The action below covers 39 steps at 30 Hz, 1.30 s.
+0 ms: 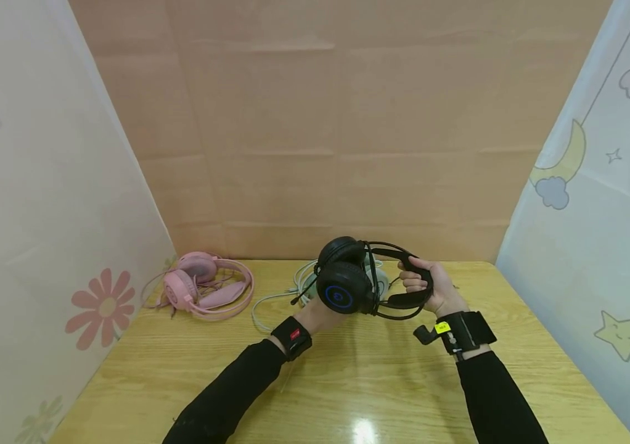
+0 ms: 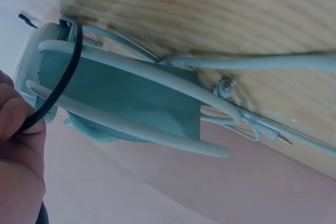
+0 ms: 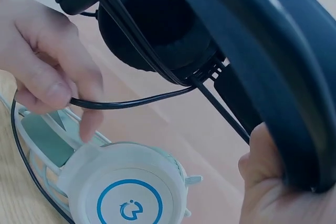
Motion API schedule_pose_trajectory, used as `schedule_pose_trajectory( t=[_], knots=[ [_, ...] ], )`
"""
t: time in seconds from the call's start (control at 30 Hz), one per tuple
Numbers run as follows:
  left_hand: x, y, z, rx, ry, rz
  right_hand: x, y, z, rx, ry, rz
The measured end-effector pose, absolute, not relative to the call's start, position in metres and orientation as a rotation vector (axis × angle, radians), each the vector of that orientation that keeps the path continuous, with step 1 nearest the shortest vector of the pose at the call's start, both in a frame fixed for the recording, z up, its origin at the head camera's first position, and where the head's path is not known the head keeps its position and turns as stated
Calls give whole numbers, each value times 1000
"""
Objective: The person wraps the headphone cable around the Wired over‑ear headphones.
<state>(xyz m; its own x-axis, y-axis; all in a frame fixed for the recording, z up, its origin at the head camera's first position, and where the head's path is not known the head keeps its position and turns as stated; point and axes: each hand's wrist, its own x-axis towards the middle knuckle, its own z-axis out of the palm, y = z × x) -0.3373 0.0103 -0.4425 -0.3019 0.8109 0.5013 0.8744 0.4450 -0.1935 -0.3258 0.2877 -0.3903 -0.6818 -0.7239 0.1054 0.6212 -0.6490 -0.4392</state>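
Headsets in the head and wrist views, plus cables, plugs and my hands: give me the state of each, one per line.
Black headset: held up off the table
Right hand: gripping the black headset
Left hand: pinching the black cable
Black cable: partly slack
Pink headset: lying on the table
White-and-green headset: resting on the table
Pale-green plug: unplugged, metal tip bare

Left fingers [image 3: 85, 77] hidden in head view, pale headset [image 3: 118, 184] partly covered

head view: bright, even | white glare [image 1: 364, 430] low on table [image 1: 392, 388] | faint shadows | wrist views: dimmer, cooler
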Motion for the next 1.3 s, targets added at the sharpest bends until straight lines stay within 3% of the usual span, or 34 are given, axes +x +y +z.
schedule_pose_trajectory(
  t=[0.03,0.13,0.2,0.7,1.3],
  knots=[
    [-338,10,-445,-1358,-2151,-99,-326,288,-390,-347,488,-2304],
    [-339,12,-450,-1442,-2243,-618,-326,288,-388,-333,518,-2328],
    [-338,13,-451,-1453,-2249,-714,-326,289,-387,-325,533,-2339],
    [-318,13,-441,-1546,-2474,-239,-328,293,-383,-283,596,-2405],
    [-305,10,-437,-1592,-2490,-415,-330,298,-384,-124,682,-2485]
  ],
)
